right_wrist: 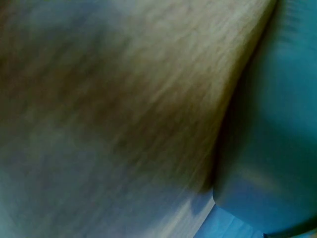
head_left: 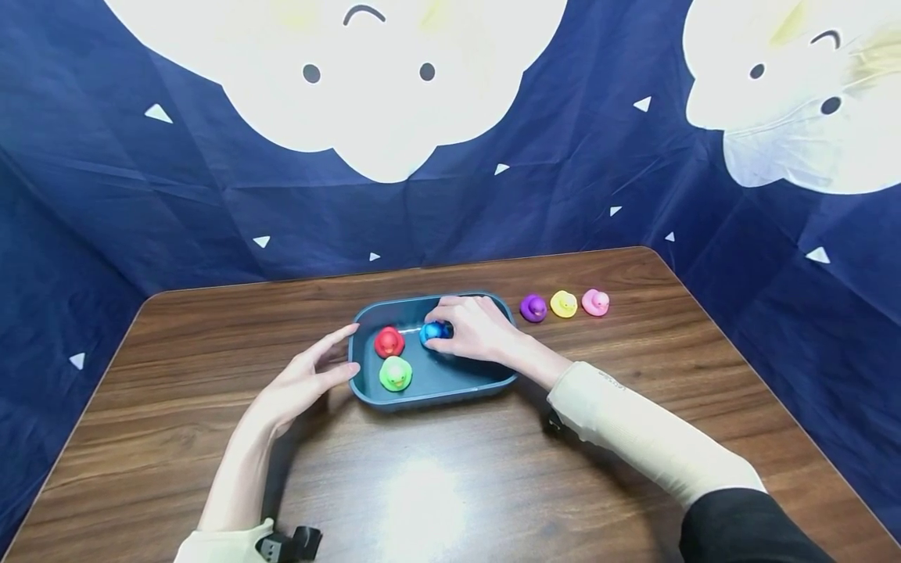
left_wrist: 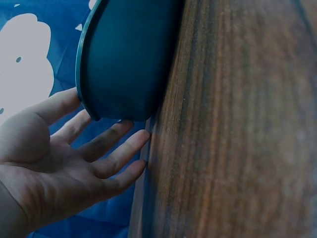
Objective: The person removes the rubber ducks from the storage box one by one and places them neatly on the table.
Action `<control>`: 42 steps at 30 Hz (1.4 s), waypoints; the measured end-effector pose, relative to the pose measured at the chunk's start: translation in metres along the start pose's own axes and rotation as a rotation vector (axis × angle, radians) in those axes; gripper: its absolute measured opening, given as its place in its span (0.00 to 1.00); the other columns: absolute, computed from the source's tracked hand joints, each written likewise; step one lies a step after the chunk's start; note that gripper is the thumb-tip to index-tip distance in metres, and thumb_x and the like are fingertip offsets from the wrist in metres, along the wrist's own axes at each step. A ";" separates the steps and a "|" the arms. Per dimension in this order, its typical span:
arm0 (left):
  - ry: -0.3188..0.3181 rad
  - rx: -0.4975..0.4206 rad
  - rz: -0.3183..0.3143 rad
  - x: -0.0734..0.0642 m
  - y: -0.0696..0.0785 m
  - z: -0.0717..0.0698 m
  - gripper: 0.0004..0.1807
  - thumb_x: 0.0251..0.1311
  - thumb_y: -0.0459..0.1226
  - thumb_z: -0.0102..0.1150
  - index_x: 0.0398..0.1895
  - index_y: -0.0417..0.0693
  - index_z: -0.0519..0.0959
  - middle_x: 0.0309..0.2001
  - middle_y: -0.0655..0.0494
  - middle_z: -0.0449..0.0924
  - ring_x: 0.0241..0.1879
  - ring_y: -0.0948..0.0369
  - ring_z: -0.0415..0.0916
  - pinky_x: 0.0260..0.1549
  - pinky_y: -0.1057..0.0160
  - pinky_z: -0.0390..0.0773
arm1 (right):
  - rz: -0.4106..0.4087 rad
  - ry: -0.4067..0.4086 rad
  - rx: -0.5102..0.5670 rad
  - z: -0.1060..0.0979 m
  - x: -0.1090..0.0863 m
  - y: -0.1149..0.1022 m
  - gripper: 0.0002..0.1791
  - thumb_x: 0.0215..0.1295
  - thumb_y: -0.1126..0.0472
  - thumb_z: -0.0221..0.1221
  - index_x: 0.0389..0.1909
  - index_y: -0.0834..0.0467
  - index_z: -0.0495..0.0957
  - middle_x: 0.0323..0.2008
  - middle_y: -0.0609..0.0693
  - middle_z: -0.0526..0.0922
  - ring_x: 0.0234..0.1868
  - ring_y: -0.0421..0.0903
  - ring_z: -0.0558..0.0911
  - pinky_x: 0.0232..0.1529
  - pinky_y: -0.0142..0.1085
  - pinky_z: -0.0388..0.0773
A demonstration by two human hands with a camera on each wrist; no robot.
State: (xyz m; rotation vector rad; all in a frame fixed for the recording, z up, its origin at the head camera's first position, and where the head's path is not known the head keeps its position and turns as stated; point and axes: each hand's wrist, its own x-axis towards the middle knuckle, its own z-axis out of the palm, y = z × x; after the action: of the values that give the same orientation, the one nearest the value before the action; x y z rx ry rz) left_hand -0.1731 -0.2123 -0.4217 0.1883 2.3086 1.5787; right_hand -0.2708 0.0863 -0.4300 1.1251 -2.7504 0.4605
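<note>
A teal plastic tray (head_left: 450, 383) sits on the wooden table. Inside, toward its left end, are a red rubber duck (head_left: 389, 342) and a green rubber duck (head_left: 396, 374). My right hand (head_left: 475, 324) reaches over the tray and pinches a blue rubber duck (head_left: 432, 332) between thumb and fingers, to the right of the red one. Extended fingers of my left hand (head_left: 303, 381) touch the tray's left end, thumb at the near corner. In the left wrist view, that hand (left_wrist: 59, 163) is spread against the tray wall (left_wrist: 129, 59). The right wrist view is blurred and shows the tray's side (right_wrist: 277, 134), not the hand.
Right of the tray, a purple duck (head_left: 533, 308), a yellow duck (head_left: 564, 304) and a pink duck (head_left: 595, 303) stand in a row. The wooden table (head_left: 605, 438) ends at a blue cloth backdrop (head_left: 211, 227) with white clouds.
</note>
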 end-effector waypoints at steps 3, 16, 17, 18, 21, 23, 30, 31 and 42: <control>0.001 0.004 -0.002 0.000 0.000 0.000 0.39 0.73 0.42 0.59 0.83 0.56 0.55 0.75 0.36 0.64 0.73 0.40 0.68 0.75 0.36 0.60 | 0.001 -0.004 0.006 -0.001 0.000 0.000 0.18 0.62 0.41 0.70 0.49 0.44 0.88 0.39 0.40 0.85 0.34 0.35 0.79 0.33 0.29 0.76; 0.001 0.008 -0.011 0.002 -0.002 -0.001 0.39 0.73 0.43 0.59 0.83 0.58 0.55 0.76 0.36 0.63 0.73 0.40 0.68 0.75 0.35 0.59 | -0.002 -0.001 -0.011 -0.009 0.000 -0.003 0.17 0.62 0.41 0.69 0.48 0.43 0.88 0.42 0.39 0.86 0.35 0.36 0.81 0.33 0.29 0.77; 0.001 0.008 -0.011 0.002 -0.002 -0.001 0.39 0.73 0.43 0.59 0.83 0.58 0.55 0.76 0.36 0.63 0.73 0.40 0.68 0.75 0.35 0.59 | -0.003 -0.001 -0.009 -0.009 0.000 -0.004 0.17 0.62 0.41 0.69 0.48 0.43 0.88 0.41 0.39 0.85 0.35 0.35 0.81 0.33 0.29 0.76; 0.001 0.009 -0.012 0.002 -0.002 -0.001 0.39 0.73 0.43 0.59 0.83 0.58 0.55 0.76 0.36 0.64 0.73 0.40 0.68 0.75 0.35 0.59 | -0.003 -0.002 -0.008 -0.010 0.000 -0.004 0.17 0.62 0.41 0.69 0.48 0.43 0.88 0.41 0.39 0.85 0.35 0.35 0.81 0.32 0.29 0.76; 0.000 0.010 -0.014 0.001 -0.002 -0.001 0.39 0.73 0.43 0.59 0.82 0.58 0.55 0.76 0.36 0.64 0.73 0.40 0.68 0.75 0.35 0.59 | -0.006 0.000 0.002 -0.013 0.000 -0.005 0.17 0.62 0.42 0.70 0.48 0.44 0.88 0.41 0.39 0.85 0.34 0.36 0.80 0.32 0.29 0.76; -0.001 0.010 -0.013 0.001 -0.002 -0.001 0.39 0.73 0.43 0.59 0.83 0.58 0.55 0.76 0.36 0.64 0.73 0.40 0.68 0.75 0.35 0.59 | -0.007 0.006 0.000 -0.015 0.000 -0.006 0.17 0.62 0.42 0.70 0.48 0.44 0.88 0.40 0.39 0.85 0.34 0.36 0.80 0.31 0.29 0.75; 0.000 0.006 -0.011 0.001 -0.001 0.000 0.39 0.73 0.43 0.60 0.83 0.58 0.55 0.76 0.36 0.64 0.73 0.40 0.68 0.76 0.35 0.59 | -0.008 0.039 -0.012 -0.023 -0.004 -0.005 0.16 0.62 0.43 0.70 0.47 0.44 0.88 0.39 0.39 0.85 0.33 0.37 0.80 0.30 0.29 0.74; -0.001 0.005 -0.011 0.001 -0.001 0.000 0.39 0.73 0.43 0.59 0.83 0.58 0.55 0.76 0.36 0.64 0.73 0.40 0.68 0.76 0.35 0.59 | -0.009 0.043 -0.011 -0.024 -0.004 -0.004 0.15 0.62 0.43 0.70 0.47 0.44 0.88 0.39 0.39 0.85 0.33 0.37 0.80 0.30 0.29 0.74; -0.002 0.004 -0.010 0.001 -0.002 0.000 0.39 0.73 0.43 0.60 0.83 0.59 0.54 0.76 0.36 0.64 0.73 0.41 0.68 0.76 0.36 0.59 | -0.028 0.081 -0.005 -0.032 -0.013 0.003 0.16 0.61 0.45 0.71 0.48 0.45 0.88 0.40 0.40 0.85 0.35 0.38 0.82 0.30 0.30 0.76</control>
State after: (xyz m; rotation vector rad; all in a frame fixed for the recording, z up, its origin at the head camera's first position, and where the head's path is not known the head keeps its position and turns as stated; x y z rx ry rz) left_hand -0.1743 -0.2128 -0.4234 0.1785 2.3078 1.5681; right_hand -0.2634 0.1080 -0.4039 1.1176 -2.6617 0.4850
